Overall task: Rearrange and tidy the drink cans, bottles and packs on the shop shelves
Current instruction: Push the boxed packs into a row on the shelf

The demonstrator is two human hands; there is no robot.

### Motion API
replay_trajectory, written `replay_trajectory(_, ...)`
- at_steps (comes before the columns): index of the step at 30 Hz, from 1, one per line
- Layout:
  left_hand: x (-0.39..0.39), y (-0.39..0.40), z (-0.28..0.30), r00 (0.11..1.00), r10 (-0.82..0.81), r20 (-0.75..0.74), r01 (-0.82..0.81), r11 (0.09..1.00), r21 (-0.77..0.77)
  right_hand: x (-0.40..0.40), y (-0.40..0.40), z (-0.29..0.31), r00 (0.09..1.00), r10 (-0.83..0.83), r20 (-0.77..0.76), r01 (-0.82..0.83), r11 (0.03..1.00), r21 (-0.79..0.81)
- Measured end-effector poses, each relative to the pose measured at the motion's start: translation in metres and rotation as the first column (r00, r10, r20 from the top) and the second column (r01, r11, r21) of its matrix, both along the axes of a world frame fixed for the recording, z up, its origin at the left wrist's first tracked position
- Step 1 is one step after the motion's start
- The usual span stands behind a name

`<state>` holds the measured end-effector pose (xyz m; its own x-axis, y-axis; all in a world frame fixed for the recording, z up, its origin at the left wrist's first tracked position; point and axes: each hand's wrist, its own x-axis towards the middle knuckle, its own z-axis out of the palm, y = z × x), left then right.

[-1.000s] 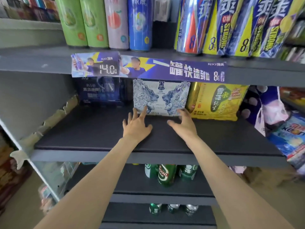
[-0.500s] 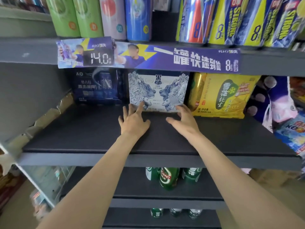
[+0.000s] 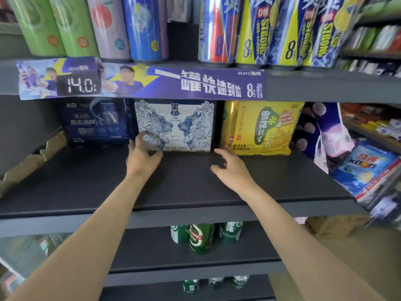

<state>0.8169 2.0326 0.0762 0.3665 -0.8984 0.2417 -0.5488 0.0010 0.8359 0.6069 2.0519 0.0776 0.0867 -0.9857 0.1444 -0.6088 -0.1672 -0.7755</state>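
Note:
A white pack printed with two blue lions (image 3: 186, 120) stands at the back of the dark middle shelf (image 3: 86, 183), between a dark blue pack (image 3: 95, 121) and a yellow pack (image 3: 258, 127). My left hand (image 3: 142, 155) reaches the lion pack's lower left corner, fingers up against its front and left edge, thumb spread. My right hand (image 3: 232, 168) hovers over the shelf just in front of the pack's lower right corner, fingers relaxed, holding nothing.
Tall cans (image 3: 141, 27) line the upper shelf above a purple price strip (image 3: 141, 82). Green bottles (image 3: 200, 237) stand on the shelf below. Blue and purple bags (image 3: 366, 168) hang off the right end. Torn cardboard (image 3: 32, 159) lines the left side.
Both hands have slid further back along the shelf. The left now touches the lion pack's left corner; the right has drifted toward its right corner. The view has moved closer.

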Motion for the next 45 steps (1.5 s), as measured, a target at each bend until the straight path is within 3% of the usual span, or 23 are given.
replay_trajectory(2,-0.004,0.0,0.001,0.998,-0.013,-0.057,0.014,1.0,0.009,0.001,-0.007,0.004,0.999,0.033,-0.005,-0.033,0.999,0.022)
replay_trajectory(8,-0.005,0.004,0.0,0.999,-0.02,0.025,0.02,1.0,-0.003,0.017,-0.016,-0.005,0.984,0.041,-0.171,-0.054,0.996,-0.074)
replay_trajectory(15,-0.009,0.003,0.0,0.981,-0.109,0.161,0.103,0.994,0.042,0.017,-0.018,-0.006,0.958,0.015,-0.287,-0.034,0.998,-0.061)
replay_trajectory(17,-0.012,0.003,-0.001,0.968,-0.098,0.231,0.093,0.995,0.032,0.016,-0.017,-0.004,0.964,0.033,-0.263,-0.054,0.996,-0.071)
replay_trajectory(20,-0.029,0.012,0.0,0.946,0.009,0.324,-0.009,1.0,-0.001,-0.003,-0.009,0.0,0.997,0.044,-0.062,-0.052,0.989,-0.138)
replay_trajectory(23,-0.067,0.023,0.0,0.953,0.026,0.302,-0.003,0.997,-0.076,-0.054,0.002,0.002,0.961,-0.227,0.156,0.264,0.92,-0.291)
replay_trajectory(26,-0.119,0.019,-0.002,0.945,-0.232,0.23,0.247,0.968,-0.039,-0.11,-0.006,0.0,0.815,-0.495,0.301,0.556,0.814,-0.169)
replay_trajectory(29,-0.154,0.009,-0.004,0.878,-0.388,0.28,0.372,0.921,0.112,-0.129,-0.032,-0.003,0.836,-0.476,0.274,0.509,0.858,-0.062)
replay_trajectory(35,-0.159,-0.002,-0.003,0.798,-0.459,0.391,0.382,0.887,0.261,-0.121,-0.059,-0.004,0.868,-0.492,0.062,0.496,0.86,-0.118)
replay_trajectory(41,-0.165,-0.014,-0.008,0.782,-0.42,0.461,0.317,0.904,0.287,-0.125,-0.075,-0.007,0.876,-0.482,0.017,0.479,0.867,-0.136)
replay_trajectory(45,-0.163,-0.016,-0.009,0.825,-0.371,0.426,0.308,0.928,0.21,-0.127,-0.078,-0.009,0.878,-0.474,0.061,0.478,0.868,-0.139)
